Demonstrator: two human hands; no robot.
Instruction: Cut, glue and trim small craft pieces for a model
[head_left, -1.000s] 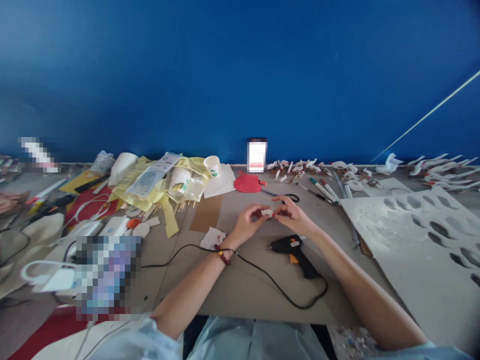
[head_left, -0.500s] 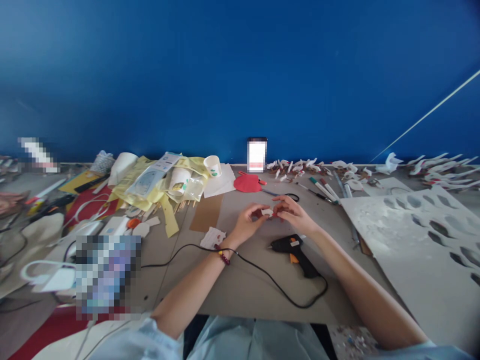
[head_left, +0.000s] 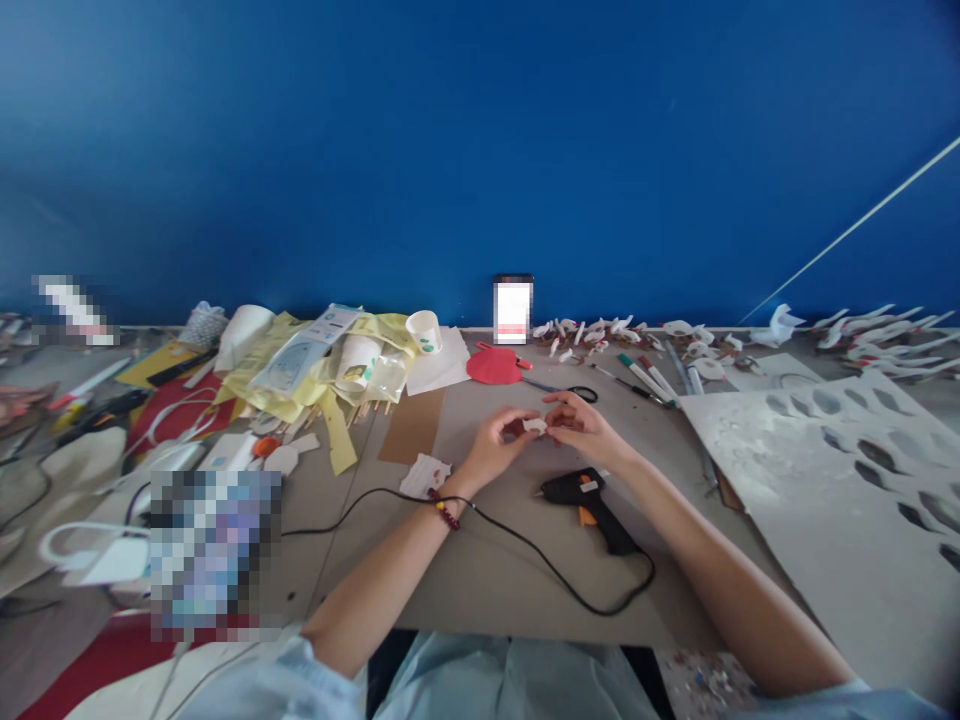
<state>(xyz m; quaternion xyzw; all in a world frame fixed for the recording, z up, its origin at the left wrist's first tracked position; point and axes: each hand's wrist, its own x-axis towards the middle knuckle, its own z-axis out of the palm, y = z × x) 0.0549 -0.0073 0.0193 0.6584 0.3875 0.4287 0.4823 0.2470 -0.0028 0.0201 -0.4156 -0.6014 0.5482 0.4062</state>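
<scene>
Between the fingertips of my left hand (head_left: 496,445) is a small white piece (head_left: 534,426), perhaps cut paper or foam; its exact kind is too small to tell. My right hand (head_left: 589,432) meets it from the other side, thumb and fingers closed at its right end. Both hands are held close together over the table. A black hot glue gun (head_left: 589,500) with an orange trigger lies just below my right hand, nozzle pointing left. Its black cord (head_left: 517,545) loops across the table and passes over my left wrist. A torn white scrap (head_left: 426,475) lies beside that wrist.
Beyond my hands are a red piece (head_left: 493,365), scissors (head_left: 581,393) and an upright phone (head_left: 513,310). Small white bird figures (head_left: 679,328) line the wall. A white cut-out sheet (head_left: 795,480) covers the right. Yellow packaging (head_left: 300,365), a paper cup (head_left: 424,332) and cables crowd the left.
My fingers have shifted slightly around the small white piece. A red spot seen at my right fingertips earlier is now mostly hidden. The glue gun has stayed in place.
</scene>
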